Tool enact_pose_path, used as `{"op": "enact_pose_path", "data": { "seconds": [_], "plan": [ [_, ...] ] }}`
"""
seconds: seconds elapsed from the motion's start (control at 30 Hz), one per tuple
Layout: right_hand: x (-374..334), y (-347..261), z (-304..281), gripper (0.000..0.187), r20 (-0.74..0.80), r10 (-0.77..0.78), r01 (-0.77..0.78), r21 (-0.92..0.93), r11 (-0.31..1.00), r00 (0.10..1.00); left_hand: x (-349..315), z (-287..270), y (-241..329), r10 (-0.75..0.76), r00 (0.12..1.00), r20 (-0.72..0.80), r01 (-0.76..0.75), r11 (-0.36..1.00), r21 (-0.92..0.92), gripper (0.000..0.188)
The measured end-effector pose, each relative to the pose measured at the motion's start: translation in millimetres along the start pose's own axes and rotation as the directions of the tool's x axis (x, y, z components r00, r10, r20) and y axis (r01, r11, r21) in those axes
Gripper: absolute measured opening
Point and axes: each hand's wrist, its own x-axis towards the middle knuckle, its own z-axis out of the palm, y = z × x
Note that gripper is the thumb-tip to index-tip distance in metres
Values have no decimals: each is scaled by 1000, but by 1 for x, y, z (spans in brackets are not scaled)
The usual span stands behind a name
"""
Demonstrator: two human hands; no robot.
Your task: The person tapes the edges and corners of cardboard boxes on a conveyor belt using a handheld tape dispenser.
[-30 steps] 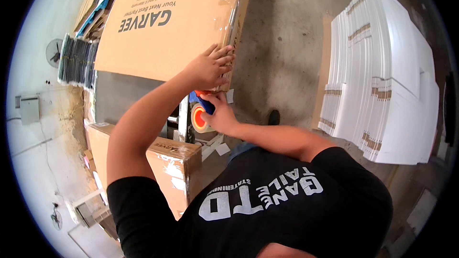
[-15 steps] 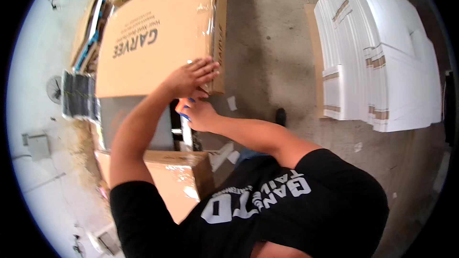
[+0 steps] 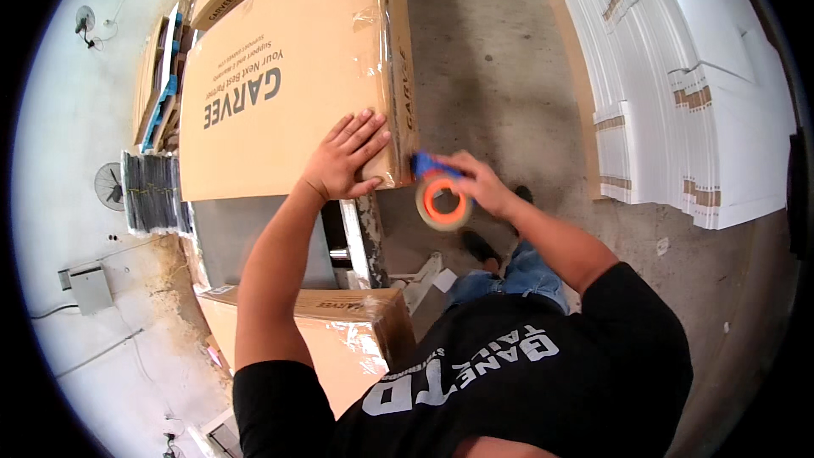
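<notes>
A large flat cardboard box (image 3: 280,42) lies ahead of me with dark print on its top and clear tape along its right edge. My left hand (image 3: 352,148) rests flat on the box's near right corner, fingers spread. Beside that corner, my right hand (image 3: 475,180) is closed around a tape dispenser (image 3: 434,166), blue with an orange hub and carrying a roll of clear tape (image 3: 439,219). The dispenser's blue head is at the box's right side; whether it touches cannot be made out.
Below the box is a grey flat surface (image 3: 263,237) beside metal conveyor parts (image 3: 354,237). Another taped box (image 3: 314,331) stands near me on the left. Stacked white panels (image 3: 695,110) stand on the right, on the concrete floor (image 3: 500,59). Dark stacked sheets (image 3: 153,191) lie far left.
My right hand has moved right, from under my left wrist to the box's right side, bringing the tape dispenser into full view. My left hand has flattened on the corner.
</notes>
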Motion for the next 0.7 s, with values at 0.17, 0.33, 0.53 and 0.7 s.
{"op": "enact_pose_path", "data": {
  "seconds": [0.17, 0.33, 0.53, 0.7],
  "plan": [
    [-16, 38, 83, 52, 54, -83, 89, -131, 987, 995, -5, -1, 0, 9, 1000, 11, -9, 1000, 0, 78],
    [2, 10, 147, 41, 248, -9, 154, -571, 806, 969, 3, 0, -2, -6, 999, 49, 6, 1000, 11, 80],
    [-14, -5, 23, 52, 380, 0, 212, -516, 830, 925, -9, -22, 22, -67, 965, 254, 36, 992, 124, 67],
    [-28, -28, -123, 52, -111, 44, -108, -663, 741, 993, 88, -40, 45, 122, 936, 330, -162, 982, 95, 63]
  ]
}}
